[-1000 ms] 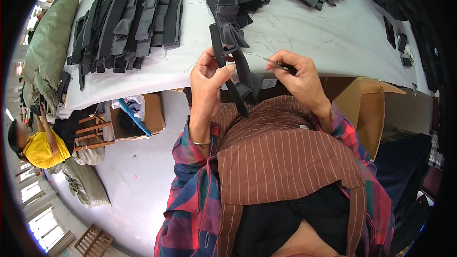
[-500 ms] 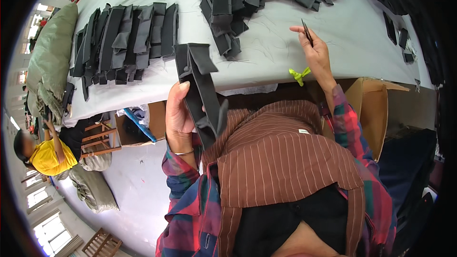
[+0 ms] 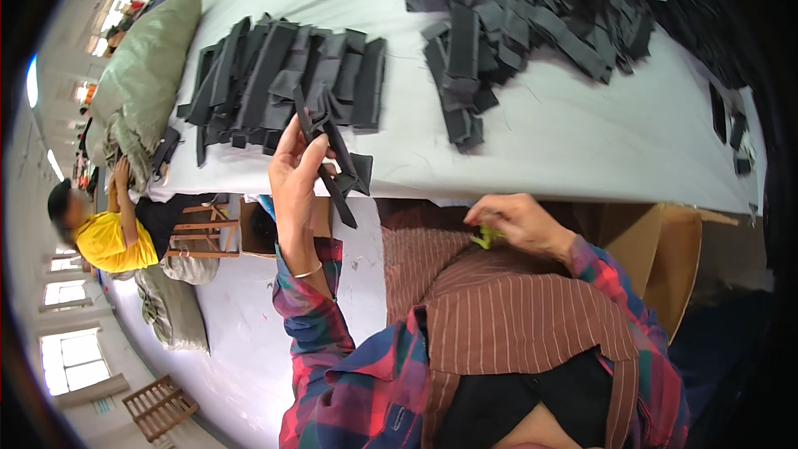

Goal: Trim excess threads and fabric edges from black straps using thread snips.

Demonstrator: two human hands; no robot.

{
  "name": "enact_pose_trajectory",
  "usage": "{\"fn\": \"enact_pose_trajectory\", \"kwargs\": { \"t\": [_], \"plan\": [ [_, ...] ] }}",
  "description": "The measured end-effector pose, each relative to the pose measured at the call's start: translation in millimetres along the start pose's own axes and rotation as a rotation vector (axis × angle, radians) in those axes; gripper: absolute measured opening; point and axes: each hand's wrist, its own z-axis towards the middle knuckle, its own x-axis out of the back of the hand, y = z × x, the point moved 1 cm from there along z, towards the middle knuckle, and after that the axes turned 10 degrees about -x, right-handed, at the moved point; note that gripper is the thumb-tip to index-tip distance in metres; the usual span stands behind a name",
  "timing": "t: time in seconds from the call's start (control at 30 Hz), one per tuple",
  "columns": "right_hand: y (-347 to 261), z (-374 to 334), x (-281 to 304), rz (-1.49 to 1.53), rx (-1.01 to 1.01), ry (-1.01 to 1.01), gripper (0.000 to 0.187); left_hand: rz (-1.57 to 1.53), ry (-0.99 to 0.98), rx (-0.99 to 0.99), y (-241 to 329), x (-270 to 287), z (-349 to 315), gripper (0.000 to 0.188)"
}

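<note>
My left hand (image 3: 295,179) pinches a dark grey folded fabric strip (image 3: 339,199) between thumb and fingers, just over the table's near edge. The strip hangs at a slant, with a loose folded flap on its right side. Over my apron, below that edge, my right hand (image 3: 528,226) is closed with its fingers curled down. A bright yellow-green knotted strip (image 3: 489,236) shows right under those fingertips. What lies inside the curled fingers is hidden. Beyond my left hand, a row of similar dark strips (image 3: 266,75) lies side by side on the white table (image 3: 407,162).
A loose heap of dark strips (image 3: 532,17) covers the far right of the table. Dark cloth (image 3: 698,25) lines the right side. An open cardboard box (image 3: 665,258) stands below, right. At left are a stuffed green sack (image 3: 150,66) and a person in yellow (image 3: 116,237).
My right hand has drawn back from over the table to my apron; the small dark pointed tool in it no longer shows. My left hand has moved the strip toward the row and turned it.
</note>
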Motion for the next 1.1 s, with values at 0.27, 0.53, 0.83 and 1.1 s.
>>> {"fn": "enact_pose_trajectory", "kwargs": {
  "t": [0.27, 0.53, 0.83, 1.1],
  "plan": [
    [22, -6, 52, 0.337, -0.188, 0.402, 0.025, 1.078, 0.387, -0.918, 77, 62, 137, 0.061],
    [33, 1, 51, 0.245, -0.177, 0.397, 0.025, 1.522, -0.012, -0.131, -53, 113, 221, 0.08],
    [31, -3, 48, 0.25, -0.173, 0.384, 0.024, 1.518, 0.253, -0.389, -15, 106, 200, 0.059],
    [31, -2, 54, 0.312, -0.148, 0.395, 0.023, 0.379, -0.264, -0.407, -14, -66, 142, 0.023]
  ]
}}
